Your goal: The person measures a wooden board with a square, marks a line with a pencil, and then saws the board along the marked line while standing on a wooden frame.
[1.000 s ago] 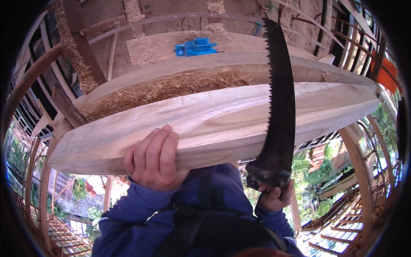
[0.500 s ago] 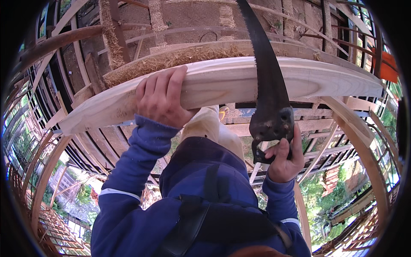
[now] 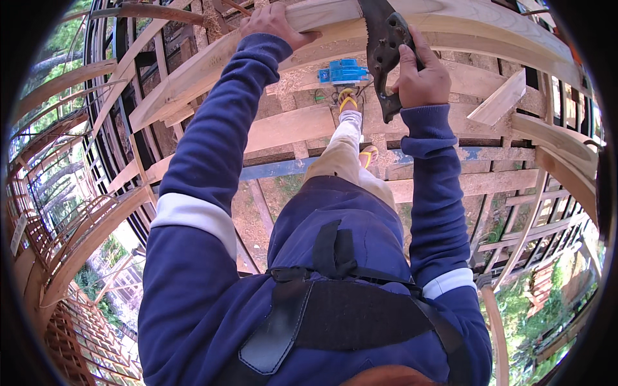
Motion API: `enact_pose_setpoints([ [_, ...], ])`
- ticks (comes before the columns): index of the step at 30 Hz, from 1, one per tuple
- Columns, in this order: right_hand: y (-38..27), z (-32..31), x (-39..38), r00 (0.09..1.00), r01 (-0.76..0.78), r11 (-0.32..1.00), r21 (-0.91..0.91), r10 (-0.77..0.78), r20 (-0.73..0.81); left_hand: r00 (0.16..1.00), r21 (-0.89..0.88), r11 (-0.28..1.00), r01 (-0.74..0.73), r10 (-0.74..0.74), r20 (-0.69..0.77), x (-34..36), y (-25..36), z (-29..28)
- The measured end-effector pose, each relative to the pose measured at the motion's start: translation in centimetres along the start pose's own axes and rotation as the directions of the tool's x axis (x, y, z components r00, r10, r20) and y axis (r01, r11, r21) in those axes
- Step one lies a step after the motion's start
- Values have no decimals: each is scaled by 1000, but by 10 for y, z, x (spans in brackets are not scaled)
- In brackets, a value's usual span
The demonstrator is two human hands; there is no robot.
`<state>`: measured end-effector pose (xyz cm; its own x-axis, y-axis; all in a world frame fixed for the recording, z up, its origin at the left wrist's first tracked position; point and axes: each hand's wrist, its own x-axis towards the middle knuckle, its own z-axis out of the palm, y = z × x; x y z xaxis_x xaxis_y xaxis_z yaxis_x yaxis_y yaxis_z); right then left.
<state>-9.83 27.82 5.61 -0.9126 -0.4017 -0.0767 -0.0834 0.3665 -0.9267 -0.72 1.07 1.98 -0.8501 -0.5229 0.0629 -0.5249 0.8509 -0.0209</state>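
A pale wooden beam [image 3: 331,14] runs across the far side of the view. My left hand [image 3: 275,26] grips it left of the middle, fingers over its far edge and thumb along its near side. In my right hand [image 3: 421,77] is the handle of a black handsaw [image 3: 388,48], fingers closed round it. The saw's toothed edge faces left. Its blade lies across the beam at the upper edge of the view, where its tip is cut off. I cannot tell how deep the teeth sit in the wood.
A blue power tool [image 3: 344,72] lies below the beam, close to my foot in a yellow-strapped sandal [image 3: 347,101]. A short board [image 3: 499,100] juts up at the right. Open framing of planks and a blue-painted bar [image 3: 280,168] surrounds me, with gaps down to the ground.
The view has shifted, so the beam, saw and both hands sit higher in it. The blue tool and my sandals now show. Both hands keep their holds.
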Motion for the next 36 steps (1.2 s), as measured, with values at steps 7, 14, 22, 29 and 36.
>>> enact_pose_setpoints([
  [7,10,-54,-127,990,-141,984,108,142,5,1000,31,999,10,-9,-24,-12,-4,6],
  [14,17,12,-13,988,68,998,-12,-69,-141,998,19,1000,6,-5,-62,-1,5,15],
  [22,20,-27,-134,996,-94,986,140,93,15,995,39,999,10,-6,-98,-15,-8,17],
  [29,25,-15,-91,991,12,983,181,13,-137,987,25,1000,-16,20,-160,-3,4,15],
  [36,26,0,-70,993,-101,826,555,118,6,990,35,999,-7,12,-139,-7,-2,16],
])
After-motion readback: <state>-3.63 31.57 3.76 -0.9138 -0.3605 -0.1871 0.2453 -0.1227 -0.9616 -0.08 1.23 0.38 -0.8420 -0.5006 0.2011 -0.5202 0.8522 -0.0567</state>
